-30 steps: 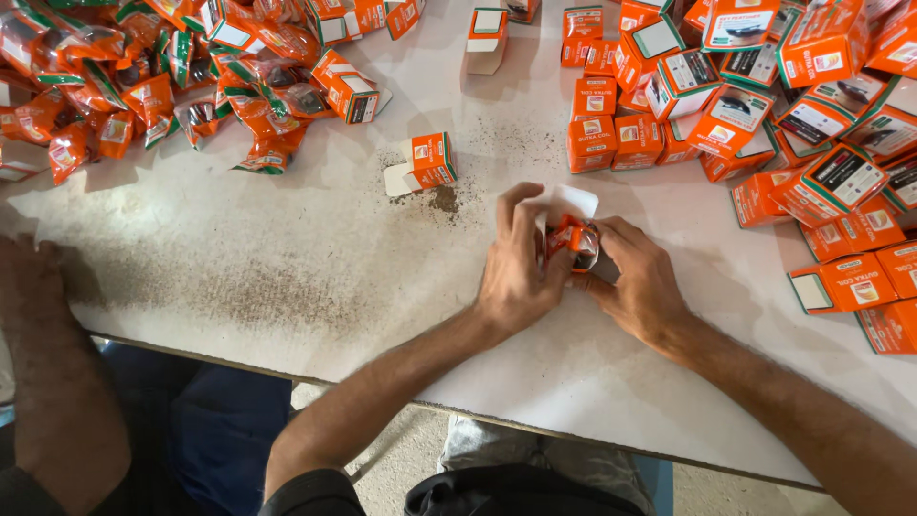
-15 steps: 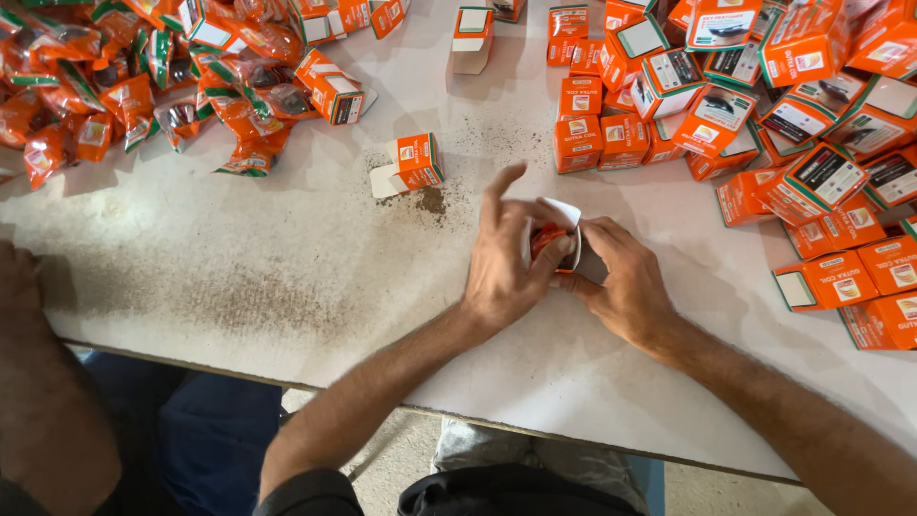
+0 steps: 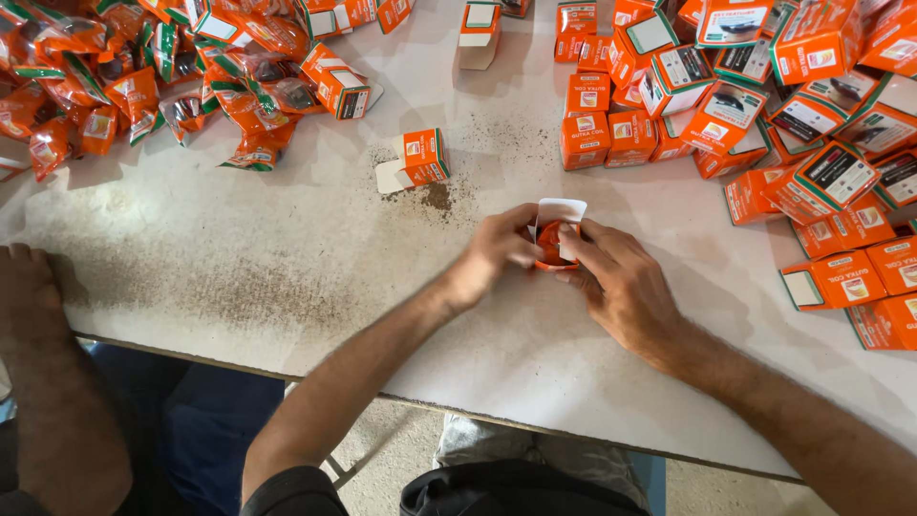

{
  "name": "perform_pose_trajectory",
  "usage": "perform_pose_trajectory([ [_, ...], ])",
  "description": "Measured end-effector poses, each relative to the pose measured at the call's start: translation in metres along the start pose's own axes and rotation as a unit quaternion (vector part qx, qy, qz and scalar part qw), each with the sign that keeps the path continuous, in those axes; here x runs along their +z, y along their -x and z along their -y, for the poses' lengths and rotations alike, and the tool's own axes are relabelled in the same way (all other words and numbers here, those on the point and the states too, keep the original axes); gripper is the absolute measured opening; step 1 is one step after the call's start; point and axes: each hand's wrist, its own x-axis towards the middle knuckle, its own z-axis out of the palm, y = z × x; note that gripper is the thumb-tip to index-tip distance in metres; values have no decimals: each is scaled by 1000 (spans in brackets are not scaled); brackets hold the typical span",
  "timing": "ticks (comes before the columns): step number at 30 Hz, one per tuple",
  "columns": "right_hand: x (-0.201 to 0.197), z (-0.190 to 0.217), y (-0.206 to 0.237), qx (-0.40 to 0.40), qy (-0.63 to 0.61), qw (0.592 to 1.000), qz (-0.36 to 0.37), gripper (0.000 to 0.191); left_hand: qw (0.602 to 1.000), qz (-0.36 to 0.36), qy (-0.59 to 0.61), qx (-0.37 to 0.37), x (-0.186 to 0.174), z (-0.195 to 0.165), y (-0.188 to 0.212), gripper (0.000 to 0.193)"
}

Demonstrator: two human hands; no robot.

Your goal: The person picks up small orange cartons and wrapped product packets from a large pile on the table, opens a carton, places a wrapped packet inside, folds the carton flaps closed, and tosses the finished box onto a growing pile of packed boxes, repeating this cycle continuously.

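Both hands (image 3: 564, 258) now close around the small orange box (image 3: 552, 239).

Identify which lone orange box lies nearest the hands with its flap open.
The small box up-left of the hands, beside the dark crumbs; its white flap hangs open, and it lies apart from both piles.

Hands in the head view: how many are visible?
3: left hand and right hand hold a small orange box at the centre; another person's hand rests at the table's left edge.
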Motion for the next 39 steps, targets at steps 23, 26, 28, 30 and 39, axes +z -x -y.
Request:
perform_pose_trajectory([
  [23,5,-7,7,95,-72,993,22,53,837,-16,-417,355,6,20,13,30],
  [26,0,-3,3,38,-48,998,8,49,813,1,-443,377,4,20,14,29],
  [28,-1,-4,2,3,-35,999,1,45,786,21,-479,390,2,17,16,31],
  [30,0,-6,6,5,-31,999,8,40,741,20,-550,385,1,15,19,31],
  [39,-34,-31,-16,-34,126,980,-148,47,677,-211,-605,362,-52,8,21,67],
])
